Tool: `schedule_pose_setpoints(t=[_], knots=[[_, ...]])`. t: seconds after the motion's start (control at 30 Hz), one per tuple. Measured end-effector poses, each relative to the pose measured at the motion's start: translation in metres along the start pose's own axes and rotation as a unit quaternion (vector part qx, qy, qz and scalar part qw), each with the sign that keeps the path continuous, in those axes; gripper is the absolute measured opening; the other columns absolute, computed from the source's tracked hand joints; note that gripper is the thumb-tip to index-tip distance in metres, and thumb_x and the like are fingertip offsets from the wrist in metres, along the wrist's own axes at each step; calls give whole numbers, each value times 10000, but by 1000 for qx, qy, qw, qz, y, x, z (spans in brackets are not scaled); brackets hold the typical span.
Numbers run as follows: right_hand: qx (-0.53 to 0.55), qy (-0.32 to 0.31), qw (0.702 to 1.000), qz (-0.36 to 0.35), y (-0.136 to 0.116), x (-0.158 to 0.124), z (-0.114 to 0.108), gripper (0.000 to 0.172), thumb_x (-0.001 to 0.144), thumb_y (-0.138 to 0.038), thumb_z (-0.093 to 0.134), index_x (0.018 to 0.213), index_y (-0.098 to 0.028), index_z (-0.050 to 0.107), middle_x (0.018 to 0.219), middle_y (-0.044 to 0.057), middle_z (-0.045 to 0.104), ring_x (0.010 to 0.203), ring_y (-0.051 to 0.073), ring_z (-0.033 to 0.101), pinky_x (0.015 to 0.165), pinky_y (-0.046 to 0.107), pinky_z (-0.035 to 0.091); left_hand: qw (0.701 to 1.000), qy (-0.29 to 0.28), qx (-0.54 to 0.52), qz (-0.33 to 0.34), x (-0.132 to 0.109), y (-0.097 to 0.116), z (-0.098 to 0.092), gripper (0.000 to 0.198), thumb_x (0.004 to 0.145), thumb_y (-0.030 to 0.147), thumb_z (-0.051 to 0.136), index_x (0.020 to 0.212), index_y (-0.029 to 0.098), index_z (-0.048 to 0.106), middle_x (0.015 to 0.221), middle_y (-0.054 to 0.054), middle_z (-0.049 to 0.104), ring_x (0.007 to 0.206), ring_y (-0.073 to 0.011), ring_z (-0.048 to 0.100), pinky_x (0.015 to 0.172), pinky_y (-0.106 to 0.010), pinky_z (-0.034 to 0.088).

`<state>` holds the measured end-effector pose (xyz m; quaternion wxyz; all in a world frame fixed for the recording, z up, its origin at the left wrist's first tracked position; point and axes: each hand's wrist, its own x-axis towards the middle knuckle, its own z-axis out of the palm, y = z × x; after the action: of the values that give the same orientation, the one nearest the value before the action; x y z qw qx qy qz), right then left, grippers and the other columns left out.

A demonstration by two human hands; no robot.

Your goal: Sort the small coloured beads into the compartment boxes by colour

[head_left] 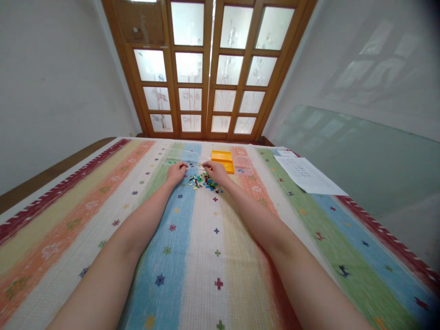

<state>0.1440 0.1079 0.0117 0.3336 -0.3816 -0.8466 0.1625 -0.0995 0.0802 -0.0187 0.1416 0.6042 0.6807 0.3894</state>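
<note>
Coloured pieces, scattered just below the frame's centre, look light, stiff and slippery, best pinched by 2 opposite edges, while the left hand and right hand are curled nearby, though I cannot tell whether either grips anything.

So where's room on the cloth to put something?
Striped cloth is bare between the left arm and right arm, nearer than the small pieces, and between right arm and paper. It's crowded near the left hand and right hand: pieces, yellow box, clear box.
</note>
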Motion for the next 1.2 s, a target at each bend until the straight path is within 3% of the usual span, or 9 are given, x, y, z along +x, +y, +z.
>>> schedule_pose_setpoints(t=[0.17, 0.27, 0.47, 0.63, 0.83, 1.0, 1.2], knots=[[2, -167, 977, -133, -13, -9, -1, 167, 937, -140, 680, 1012, -186, 821, 1002, 51, 788, 925, 191, 668, 877, 284, 474, 1000, 0, -7, -9, 1, -2, 1, 340, 914, 180, 521, 1078, 189, 818, 940, -37, 810, 786, -200, 696, 750, -279, 502], [-20, -201, 961, -186, -23, -13, 2, 137, 948, -181, 704, 1012, -191, 824, 988, 59, 764, 945, 201, 637, 898, 301, 445, 1000, -2, -4, -12, 1, -1, 1, 332, 918, 176, 525, 1073, 195, 818, 944, -33, 812, 753, -193, 683, 730, -276, 495], [-139, -169, 963, -155, -38, -21, 17, 194, 998, -332, 693, 995, -187, 821, 992, 102, 721, 963, 238, 604, 863, 322, 416, 1000, 3, -7, -7, 3, -3, 3, 322, 912, 167, 530, 1048, 198, 820, 936, -35, 810, 773, -192, 694, 766, -274, 518], [-169, -165, 965, -116, -46, -23, 24, 176, 994, -288, 665, 1015, -195, 814, 1018, 104, 738, 980, 247, 613, 853, 321, 411, 1000, 0, 1, 8, 5, -8, 5, 329, 909, 182, 525, 1054, 200, 820, 932, -40, 808, 764, -193, 694, 792, -288, 530], [-155, -175, 966, -113, -44, -20, 26, 140, 949, -247, 677, 977, -204, 807, 975, 88, 761, 945, 241, 625, 838, 310, 406, 1000, -7, 6, 2, 4, -6, 5, 330, 898, 187, 526, 1053, 215, 815, 926, -34, 804, 753, -189, 702, 766, -281, 532], [-108, -127, 983, -79, -41, -18, 22, 99, 928, -201, 673, 911, -195, 770, 917, 69, 756, 867, 207, 613, 798, 284, 392, 1000, -8, 3, 2, 0, -1, 2, 328, 900, 197, 516, 1051, 214, 807, 911, -27, 799, 722, -179, 699, 763, -281, 527], [-6, -57, 998, -12, -25, -11, 13, 93, 929, -168, 626, 962, -187, 711, 866, 17, 722, 773, 166, 593, 717, 249, 371, 1000, -14, 4, -10, -4, 5, -1, 337, 915, 211, 516, 1081, 206, 809, 932, -29, 800, 693, -171, 688, 743, -274, 524]])
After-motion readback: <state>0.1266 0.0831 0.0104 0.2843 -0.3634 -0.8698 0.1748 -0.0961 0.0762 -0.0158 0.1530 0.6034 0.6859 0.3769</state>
